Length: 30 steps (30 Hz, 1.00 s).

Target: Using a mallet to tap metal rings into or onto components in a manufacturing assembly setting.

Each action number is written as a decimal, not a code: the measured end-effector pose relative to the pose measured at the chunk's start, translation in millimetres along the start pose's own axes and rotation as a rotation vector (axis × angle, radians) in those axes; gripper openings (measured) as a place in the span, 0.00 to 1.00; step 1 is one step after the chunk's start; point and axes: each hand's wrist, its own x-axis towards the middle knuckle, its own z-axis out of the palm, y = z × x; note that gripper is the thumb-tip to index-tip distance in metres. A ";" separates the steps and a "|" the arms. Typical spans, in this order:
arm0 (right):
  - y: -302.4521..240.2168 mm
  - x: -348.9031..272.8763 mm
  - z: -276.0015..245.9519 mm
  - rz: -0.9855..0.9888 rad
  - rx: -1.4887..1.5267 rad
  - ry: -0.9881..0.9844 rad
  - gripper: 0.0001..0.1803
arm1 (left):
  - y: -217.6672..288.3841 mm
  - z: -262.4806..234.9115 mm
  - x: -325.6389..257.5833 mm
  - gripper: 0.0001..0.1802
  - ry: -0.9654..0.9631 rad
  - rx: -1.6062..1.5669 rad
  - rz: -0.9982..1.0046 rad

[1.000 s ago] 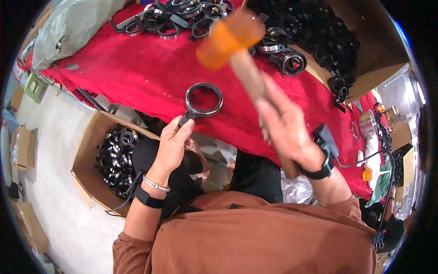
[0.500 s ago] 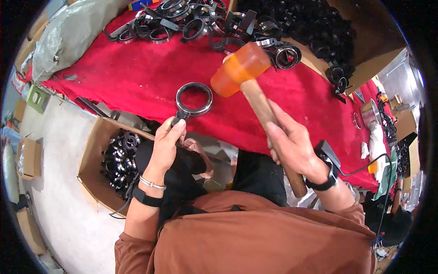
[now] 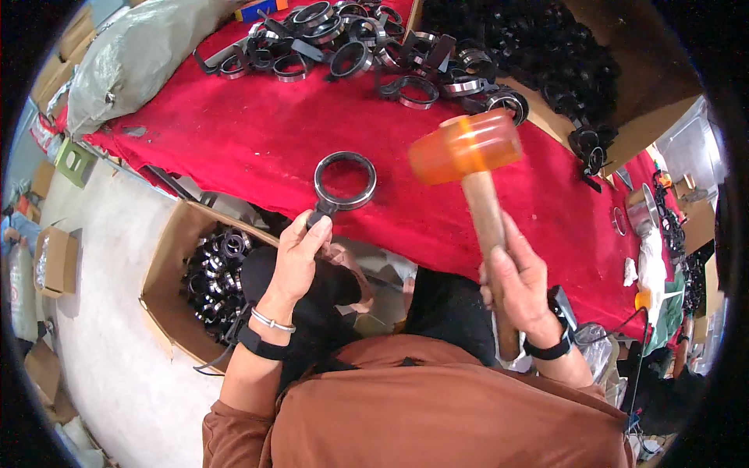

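Observation:
My left hand (image 3: 300, 253) pinches the short black handle of a round metal-and-black ring part (image 3: 335, 205). The ring is held over the near edge of the red-covered table (image 3: 250, 152). A wooden-handled mallet (image 3: 485, 207) with a translucent orange head is gripped in my right hand (image 3: 519, 287), to the right of the ring. The mallet's head is apart from the ring, above the red cloth. Similar ring parts (image 3: 349, 61) lie heaped along the far side of the table.
Below the table on the left, a cardboard box (image 3: 165, 261) holds many ring parts. A large carton (image 3: 647, 129) of black parts stands at the back right. A grey-white sack (image 3: 129, 70) lies at the far left. A metal pot (image 3: 641, 209) sits at the right.
The mallet has swung to the right, away from the ring, and its head is turned more level. The ring part sits slightly farther right and lower in the picture, still in my left hand.

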 end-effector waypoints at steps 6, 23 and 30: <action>3.2 16.6 -26.0 0.052 0.143 0.074 0.27 | 8.7 -7.5 -8.5 0.12 0.056 0.040 0.013; 6.9 27.6 -45.5 0.189 0.307 -0.125 0.29 | 78.9 11.0 109.2 0.15 0.003 1.521 0.878; -0.3 28.6 -40.8 0.204 0.327 -0.178 0.29 | 61.1 57.5 195.4 0.09 -0.050 1.906 0.761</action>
